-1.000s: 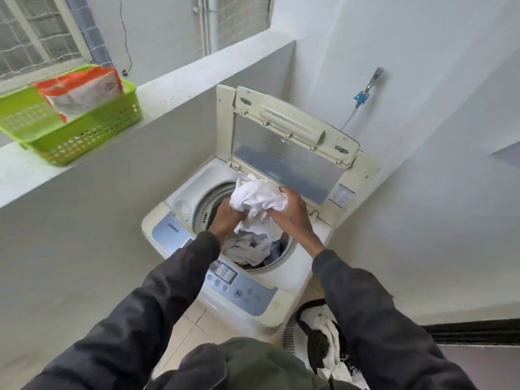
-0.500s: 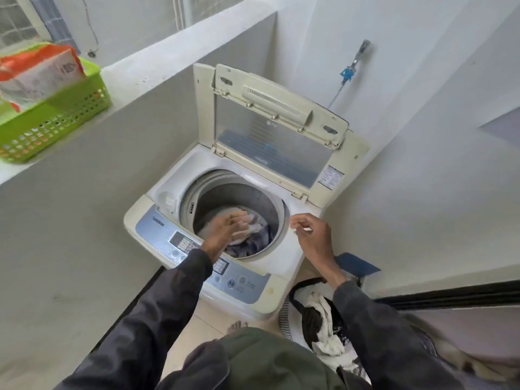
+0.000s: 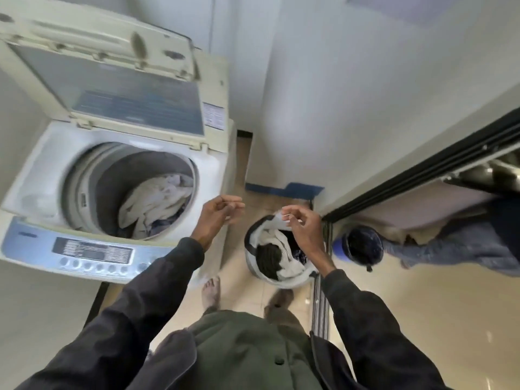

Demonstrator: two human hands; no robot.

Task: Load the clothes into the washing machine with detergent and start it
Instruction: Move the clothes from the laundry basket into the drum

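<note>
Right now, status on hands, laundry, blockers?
Left hand empty, loosely curled. Right hand over laundry basket, grip unclear. Clothes in drum, lid up. Drum opening unobstructed.

The washer [image 3: 213,170] is smooth, glossy plastic. The clothes [image 3: 157,204] in it are soft, creased cloth. The floor [image 3: 422,319] is glossy tile.

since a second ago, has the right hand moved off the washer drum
Yes. The right hand left the drum and went right, off the washing machine, to above the laundry basket.
</note>
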